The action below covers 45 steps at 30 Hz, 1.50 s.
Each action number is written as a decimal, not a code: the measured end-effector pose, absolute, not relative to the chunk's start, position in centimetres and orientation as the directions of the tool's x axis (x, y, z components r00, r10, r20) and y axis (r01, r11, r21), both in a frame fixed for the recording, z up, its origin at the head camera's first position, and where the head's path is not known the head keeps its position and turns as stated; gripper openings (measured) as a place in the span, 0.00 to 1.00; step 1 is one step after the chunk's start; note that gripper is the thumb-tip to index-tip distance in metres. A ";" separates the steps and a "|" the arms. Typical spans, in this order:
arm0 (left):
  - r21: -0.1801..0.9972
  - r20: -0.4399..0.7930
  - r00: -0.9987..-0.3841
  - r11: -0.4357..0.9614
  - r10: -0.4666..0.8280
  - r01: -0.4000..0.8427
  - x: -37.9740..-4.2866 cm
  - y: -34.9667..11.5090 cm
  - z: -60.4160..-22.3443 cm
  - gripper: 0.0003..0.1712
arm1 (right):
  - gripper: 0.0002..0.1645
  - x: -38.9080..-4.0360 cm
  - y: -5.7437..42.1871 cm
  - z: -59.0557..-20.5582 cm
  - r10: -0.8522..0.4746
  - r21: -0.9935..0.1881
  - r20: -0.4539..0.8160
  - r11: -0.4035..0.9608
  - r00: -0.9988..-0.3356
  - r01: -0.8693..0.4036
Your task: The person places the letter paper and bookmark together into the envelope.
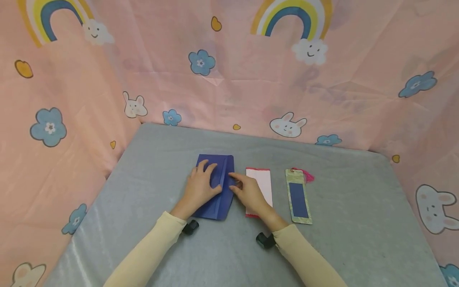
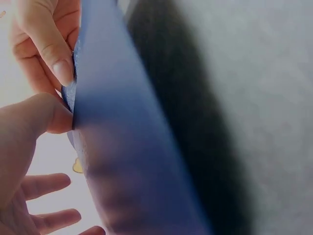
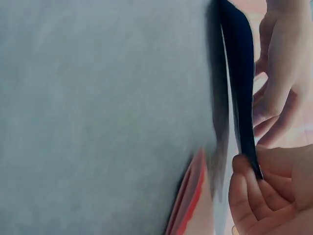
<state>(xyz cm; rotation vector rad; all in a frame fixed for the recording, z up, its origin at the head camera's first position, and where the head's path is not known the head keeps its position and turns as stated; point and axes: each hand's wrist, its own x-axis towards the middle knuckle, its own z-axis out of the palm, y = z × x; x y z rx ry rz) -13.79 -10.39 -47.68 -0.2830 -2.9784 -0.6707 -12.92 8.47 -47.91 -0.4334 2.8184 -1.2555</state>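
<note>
A dark blue envelope (image 1: 224,207) lies on the grey cloth, its long flap folded out on the right side. My left hand (image 1: 202,187) rests over it with fingers spread, the thumb touching near the fold line. In the left wrist view the left thumb (image 2: 54,115) meets the blue edge, while the other fingers stay apart. My right hand (image 1: 251,194) pinches the flap's right edge between thumb and fingers. The right wrist view shows this blue edge (image 3: 240,63) raised above the cloth and gripped by the right hand (image 3: 274,193).
To the right of the envelope lies a white card with red edges (image 1: 264,183), partly under the right hand in the head view. Farther right is a green bookmark (image 1: 299,199) with a dark blue panel and a pink tassel (image 1: 308,176). A pink printed curtain (image 1: 236,91) surrounds the table.
</note>
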 end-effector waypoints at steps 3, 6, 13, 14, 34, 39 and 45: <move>0.414 0.130 -0.975 0.884 0.178 0.216 -13.6 -10.2 -47.3 0.40 | 0.26 -12.8 8.5 -47.7 -0.222 -0.777 0.082 0.597 -0.972 -0.202; 0.408 0.135 -0.972 0.883 0.192 0.231 -13.5 -10.0 -46.9 0.38 | 0.26 -12.7 8.6 -47.4 -0.200 -0.804 0.069 0.569 -0.977 -0.173; 0.420 0.142 -0.960 0.864 0.239 0.278 -13.3 -9.5 -46.4 0.32 | 0.26 -12.6 9.2 -46.8 -0.186 -0.817 0.050 0.557 -0.981 -0.147; 0.421 0.138 -0.958 0.861 0.250 0.286 -13.3 -9.4 -46.4 0.31 | 0.26 -12.6 9.3 -46.8 -0.187 -0.818 0.049 0.556 -0.981 -0.147; 0.368 0.134 -0.936 0.860 0.326 0.353 -13.5 -9.3 -47.3 0.22 | 0.27 -13.1 10.1 -47.9 -0.175 -0.862 0.044 0.491 -0.984 -0.126; 0.414 0.119 -0.943 0.848 0.310 0.331 -13.4 -9.5 -47.1 0.27 | 0.27 -13.2 10.3 -48.2 -0.171 -0.870 0.032 0.480 -0.985 -0.112; 0.452 0.075 -0.952 0.841 0.295 0.296 -13.1 -9.5 -46.9 0.35 | 0.26 -13.3 10.3 -48.5 -0.175 -0.869 0.037 0.480 -0.984 -0.118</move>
